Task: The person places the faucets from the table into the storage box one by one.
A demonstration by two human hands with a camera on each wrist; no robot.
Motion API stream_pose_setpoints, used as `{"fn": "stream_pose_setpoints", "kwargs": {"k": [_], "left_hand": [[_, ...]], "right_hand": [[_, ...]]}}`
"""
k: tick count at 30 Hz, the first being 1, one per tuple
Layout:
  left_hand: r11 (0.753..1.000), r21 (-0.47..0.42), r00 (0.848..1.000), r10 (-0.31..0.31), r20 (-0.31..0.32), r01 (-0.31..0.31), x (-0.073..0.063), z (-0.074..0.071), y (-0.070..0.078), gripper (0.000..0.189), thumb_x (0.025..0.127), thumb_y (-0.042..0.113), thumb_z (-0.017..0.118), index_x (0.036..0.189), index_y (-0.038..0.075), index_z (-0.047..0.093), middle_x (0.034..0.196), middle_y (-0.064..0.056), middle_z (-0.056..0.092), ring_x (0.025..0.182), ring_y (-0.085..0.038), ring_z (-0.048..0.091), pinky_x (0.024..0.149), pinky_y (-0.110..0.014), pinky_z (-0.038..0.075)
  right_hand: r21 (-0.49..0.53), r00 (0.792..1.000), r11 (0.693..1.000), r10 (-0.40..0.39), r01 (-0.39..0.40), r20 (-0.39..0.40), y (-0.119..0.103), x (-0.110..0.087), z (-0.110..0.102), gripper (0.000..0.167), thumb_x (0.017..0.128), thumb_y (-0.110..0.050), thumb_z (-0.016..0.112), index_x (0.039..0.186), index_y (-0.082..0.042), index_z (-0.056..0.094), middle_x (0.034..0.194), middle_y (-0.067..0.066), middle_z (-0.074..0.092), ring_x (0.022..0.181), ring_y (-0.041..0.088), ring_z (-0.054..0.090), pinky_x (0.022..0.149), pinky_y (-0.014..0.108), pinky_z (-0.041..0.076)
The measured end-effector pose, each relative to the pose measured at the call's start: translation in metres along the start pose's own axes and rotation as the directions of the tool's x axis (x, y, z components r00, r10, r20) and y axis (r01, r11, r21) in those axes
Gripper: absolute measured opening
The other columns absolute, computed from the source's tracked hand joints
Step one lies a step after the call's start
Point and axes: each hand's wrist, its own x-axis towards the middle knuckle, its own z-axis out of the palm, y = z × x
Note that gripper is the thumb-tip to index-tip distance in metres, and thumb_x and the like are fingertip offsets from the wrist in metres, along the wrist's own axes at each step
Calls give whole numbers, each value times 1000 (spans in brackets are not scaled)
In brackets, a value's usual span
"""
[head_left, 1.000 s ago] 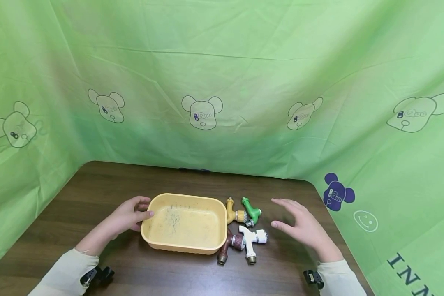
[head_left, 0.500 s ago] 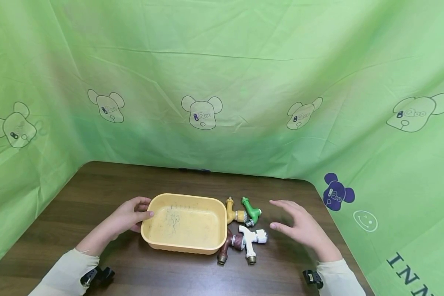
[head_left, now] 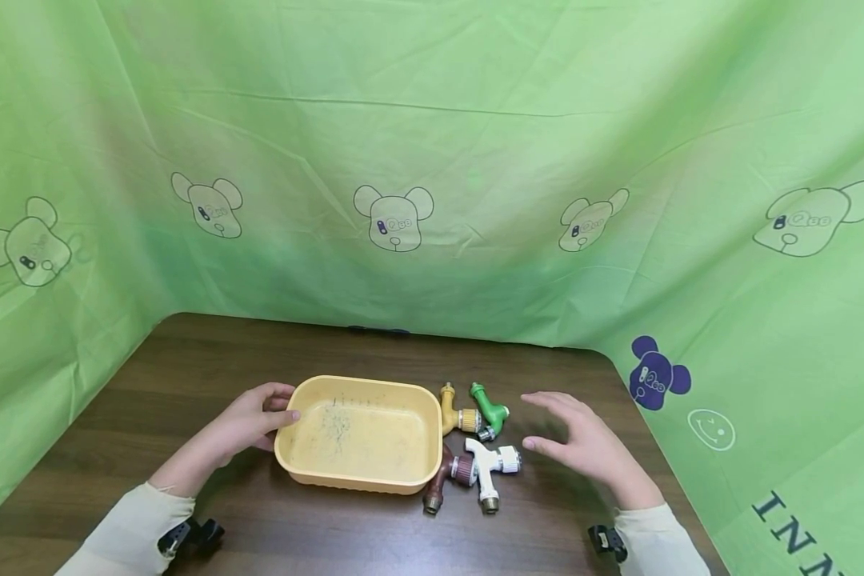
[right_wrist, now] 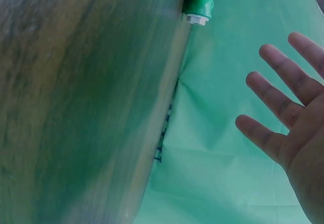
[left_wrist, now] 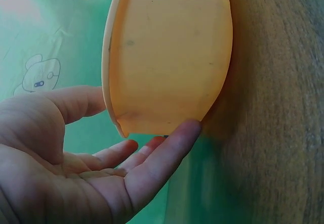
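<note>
In the head view, my left hand (head_left: 250, 424) holds the left end of a yellow plastic basin (head_left: 363, 482), thumb over the rim and fingers outside. The left wrist view has the thumb at the basin's rim (left_wrist: 106, 57) and a fingertip against its lower wall. Against the basin's right end lie a yellow tap (head_left: 449, 416) and a brown tap (head_left: 438, 484). Beside these are a green tap (head_left: 491, 412) and a white tap (head_left: 486, 468). My right hand (head_left: 583, 436) hovers right of the taps, fingers spread and holding nothing; the green tap's end (right_wrist: 198, 6) shows in the right wrist view.
The dark wood table (head_left: 259, 344) carries everything. Green cloth (head_left: 475, 160) printed with bear heads stands behind and at both sides of it. A black strap device (head_left: 187, 538) sits on the left wrist, another device (head_left: 608, 542) on the right.
My right hand has drifted slightly left, toward the taps. The left hand, basin and taps have stayed put.
</note>
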Motion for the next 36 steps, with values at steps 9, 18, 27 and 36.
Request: {"fn": "stream_pose_setpoints", "kwargs": {"k": [9, 18, 27, 36], "left_hand": [[1000, 7, 1000, 12, -9, -12, 2, 2, -4, 58, 98, 13, 69, 146, -6, 42, 138, -30, 52, 98, -27, 69, 70, -43, 62], [999, 42, 999, 23, -36, -21, 3, 3, -5, 54, 98, 12, 68, 143, -7, 46, 135, -29, 56, 104, -28, 67, 75, -41, 62], [998, 54, 998, 24, -55, -21, 4, 3, -3, 53, 98, 13, 68, 142, -7, 47, 133, -28, 57, 106, -29, 66, 77, -40, 61], [999, 36, 998, 20, -54, -18, 3, 5, -4, 53, 98, 11, 68, 144, -7, 47, 133, -27, 59, 105, -27, 67, 77, -40, 61]], "right_hand": [[6, 1000, 1000, -19, 19, 20, 0, 0, 3, 69, 82, -47, 83, 141, -17, 61, 140, 10, 62, 130, 36, 56, 106, 63, 42], [13, 999, 1000, -29, 29, 45, 0, 0, 6, 67, 82, -47, 84, 138, -15, 64, 136, 7, 65, 127, 32, 58, 104, 59, 45], [37, 997, 998, -58, 56, 55, -3, 2, 9, 59, 83, -44, 83, 134, -19, 66, 132, 3, 67, 123, 30, 61, 102, 58, 48], [74, 994, 996, -61, 55, 90, -4, 1, 13, 61, 83, -42, 84, 133, -12, 67, 131, 0, 68, 122, 26, 62, 102, 57, 47]]}}
